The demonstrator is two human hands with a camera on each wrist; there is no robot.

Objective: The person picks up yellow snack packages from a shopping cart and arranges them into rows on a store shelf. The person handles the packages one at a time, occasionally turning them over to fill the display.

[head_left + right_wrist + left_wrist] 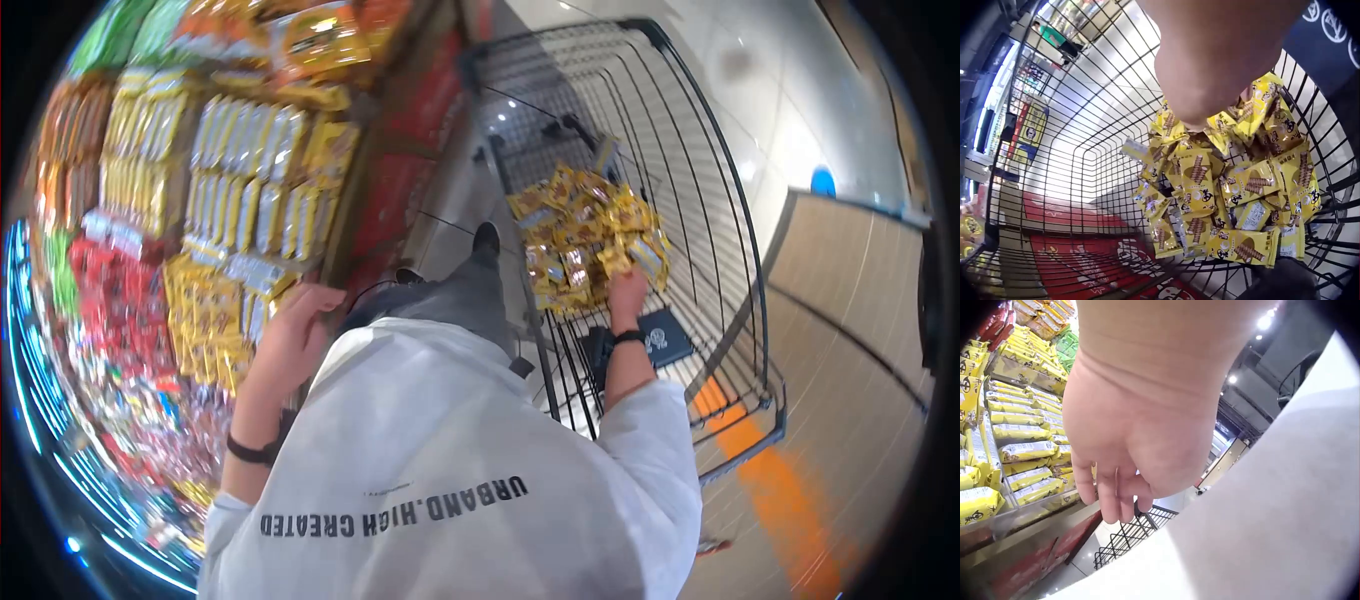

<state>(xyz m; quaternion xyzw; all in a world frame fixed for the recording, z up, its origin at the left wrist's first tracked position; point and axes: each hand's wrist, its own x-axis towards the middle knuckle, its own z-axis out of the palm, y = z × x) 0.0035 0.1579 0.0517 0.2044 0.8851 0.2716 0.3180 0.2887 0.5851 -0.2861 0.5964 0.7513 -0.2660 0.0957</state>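
Note:
In the head view my right hand (pixel 627 290) reaches down into a black wire shopping cart (pixel 745 230), over a heap of yellow snack packets (pixel 575 235). Its fingers grip a yellow snack packet (pixel 1263 103) at the top of the heap; the fingertips are mostly hidden behind the hand in the right wrist view. My left hand (pixel 300 320) hangs beside the shelf bins on the left, near upright rows of yellow packets (pixel 210 310). The left wrist view shows that hand's fingers (pixel 1109 500) loosely bent, with nothing in them.
Tiered display bins hold orange packets (pixel 320 40), red packets (pixel 115 300) and green packets (pixel 105 40). A red-panelled display base (pixel 395 200) stands between the bins and the cart. A dark sign (pixel 665 338) is fixed at the cart's near end. Farther off stands a person in green (pixel 1052 36).

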